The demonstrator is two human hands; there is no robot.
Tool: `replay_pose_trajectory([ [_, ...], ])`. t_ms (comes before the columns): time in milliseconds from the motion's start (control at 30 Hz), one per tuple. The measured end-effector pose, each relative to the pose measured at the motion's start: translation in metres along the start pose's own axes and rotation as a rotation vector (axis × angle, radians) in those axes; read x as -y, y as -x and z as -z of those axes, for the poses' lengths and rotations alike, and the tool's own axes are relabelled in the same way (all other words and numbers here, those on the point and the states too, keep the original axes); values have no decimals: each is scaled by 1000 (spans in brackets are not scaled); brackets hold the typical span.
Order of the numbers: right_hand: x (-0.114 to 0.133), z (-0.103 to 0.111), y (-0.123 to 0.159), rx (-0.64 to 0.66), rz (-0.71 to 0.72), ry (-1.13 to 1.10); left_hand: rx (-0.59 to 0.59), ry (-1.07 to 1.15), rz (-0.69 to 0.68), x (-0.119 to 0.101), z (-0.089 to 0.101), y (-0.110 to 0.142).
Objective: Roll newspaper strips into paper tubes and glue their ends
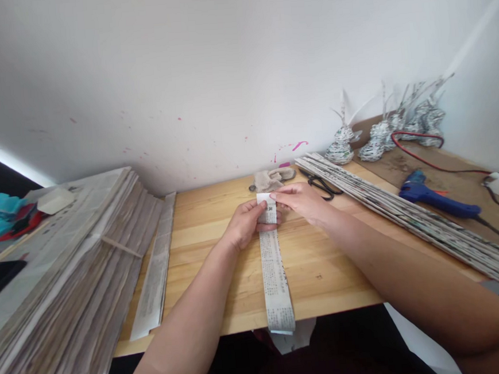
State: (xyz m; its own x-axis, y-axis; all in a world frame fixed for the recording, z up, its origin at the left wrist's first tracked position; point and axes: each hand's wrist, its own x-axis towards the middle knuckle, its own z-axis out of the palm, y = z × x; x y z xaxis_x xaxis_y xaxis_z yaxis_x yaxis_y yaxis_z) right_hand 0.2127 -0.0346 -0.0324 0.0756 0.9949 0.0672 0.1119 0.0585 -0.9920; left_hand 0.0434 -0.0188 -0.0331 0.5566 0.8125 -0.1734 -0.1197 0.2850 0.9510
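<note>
A long newspaper strip (pixel 275 277) runs lengthwise across the wooden table (pixel 316 262), its near end hanging a little past the front edge. My left hand (pixel 252 218) grips the strip near its far end, thumb on top and fingers underneath. At the top right corner of that end, the thumb and fingers of my right hand (pixel 300 202) pinch the paper. Just beyond the far end lies a crumpled beige cloth (pixel 270 179). Black-handled scissors (pixel 325 188) rest behind my right hand, partly hidden by paper rods.
Left stands a tall stack of newspaper strips (pixel 100 262), with another strip (pixel 157 269) beside it. A bundle of rolled paper rods (pixel 399 221) lies at right. Beyond are a blue glue gun (pixel 438 195), a red cable (pixel 420 159) and several woven paper figures (pixel 375 141). A wall rises behind.
</note>
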Motion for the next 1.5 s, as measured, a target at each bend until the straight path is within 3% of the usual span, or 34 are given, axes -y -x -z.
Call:
replay_pose_trajectory([
  [500, 3, 0, 0, -31, 12, -92, 39, 109, 69, -5, -7, 3],
  [700, 13, 5, 4, 117, -9, -167, 63, 208, 87, -5, -10, 4],
  [833, 14, 9, 4, 191, -83, -191, 11, 342, 84, -5, -19, 5],
  [967, 11, 11, 1, 216, -126, -241, -50, 504, 31, -5, -25, 6],
  [1200, 9, 13, 4, 439, -103, -271, -56, 674, -154, -9, -26, 12],
  [1500, 12, 15, 4, 456, -188, -354, -5, 729, -215, -10, -30, 15],
])
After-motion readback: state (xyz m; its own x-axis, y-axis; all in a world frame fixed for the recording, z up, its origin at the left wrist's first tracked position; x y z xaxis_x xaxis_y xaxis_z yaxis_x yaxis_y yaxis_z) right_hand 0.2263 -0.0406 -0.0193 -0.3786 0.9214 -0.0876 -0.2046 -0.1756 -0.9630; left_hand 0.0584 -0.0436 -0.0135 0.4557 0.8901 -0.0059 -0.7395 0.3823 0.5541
